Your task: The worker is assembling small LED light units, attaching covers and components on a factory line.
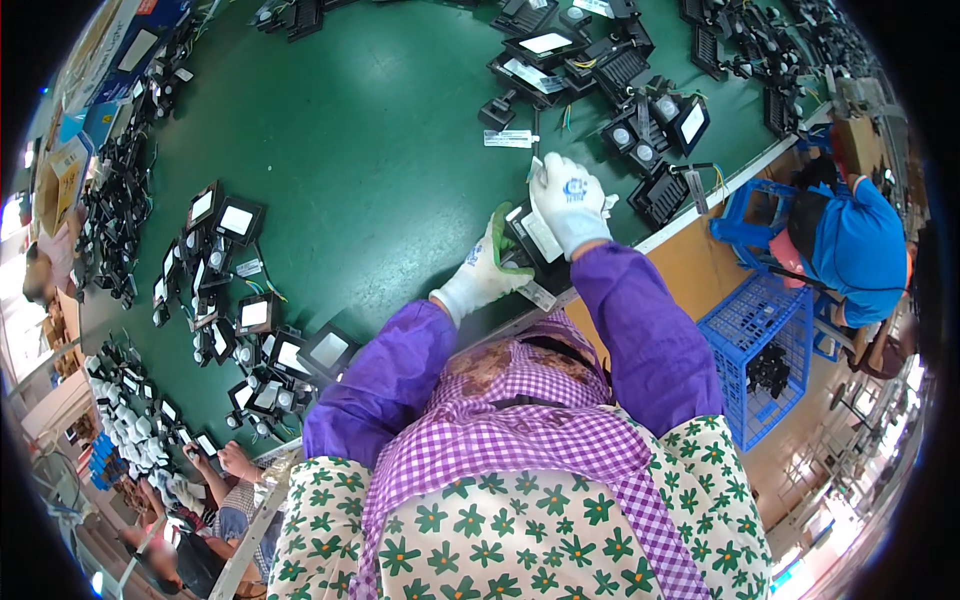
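Note:
A black LED floodlight (541, 240) with a pale rectangular panel lies near the table's front edge, below my chest. My left hand (485, 268), in a white glove with green palm, grips its left side, thumb and fingers apart around the edge. Above the floodlight, my gloved right hand (570, 200) is closed with its fingertips pinched together. A thin dark cable (536, 122) meets those fingertips, and a white printed label (508, 139) lies beside it. Some white material sticks out at the right hand's outer side. Another label (538, 294) hangs by the table edge under my left hand.
Piles of black floodlights (545, 42) with sensors and wires lie on the green table (330, 130) ahead. More floodlights (237, 220) lie at left. A blue crate (755, 350) stands at right near a person in blue (860, 245). Other people work at lower left.

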Tool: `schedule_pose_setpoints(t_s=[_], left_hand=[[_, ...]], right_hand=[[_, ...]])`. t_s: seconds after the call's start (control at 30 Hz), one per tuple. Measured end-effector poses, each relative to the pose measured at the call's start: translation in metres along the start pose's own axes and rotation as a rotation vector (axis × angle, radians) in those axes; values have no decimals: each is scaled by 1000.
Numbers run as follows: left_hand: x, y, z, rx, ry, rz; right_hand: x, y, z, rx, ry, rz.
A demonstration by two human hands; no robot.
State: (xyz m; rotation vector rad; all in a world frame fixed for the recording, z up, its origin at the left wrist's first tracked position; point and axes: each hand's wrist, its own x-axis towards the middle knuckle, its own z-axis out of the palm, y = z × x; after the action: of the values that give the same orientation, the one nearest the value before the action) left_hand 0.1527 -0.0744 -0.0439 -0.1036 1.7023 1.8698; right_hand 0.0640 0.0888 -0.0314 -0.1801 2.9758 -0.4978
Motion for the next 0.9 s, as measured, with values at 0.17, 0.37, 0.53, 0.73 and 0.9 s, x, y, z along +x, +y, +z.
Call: schedule_pose_setpoints(t_s=[0.17, 0.37, 0.53, 0.73, 0.9], left_hand=[[2, -18, -2, -91, 14, 73], [5, -8, -5, -216, -26, -5], [6, -20, -13, -288, -41, -89], [6, -20, -9, -240, -54, 89], [6, -32, -7, -131, 26, 129]], right_hand=[[-70, 0, 4, -5, -60, -83], [12, -1, 9, 8, -52, 66], [-56, -12, 2, -13, 47, -247], [4, -3, 6, 19, 82, 120], [-36, -24, 4, 49, -38, -367]])
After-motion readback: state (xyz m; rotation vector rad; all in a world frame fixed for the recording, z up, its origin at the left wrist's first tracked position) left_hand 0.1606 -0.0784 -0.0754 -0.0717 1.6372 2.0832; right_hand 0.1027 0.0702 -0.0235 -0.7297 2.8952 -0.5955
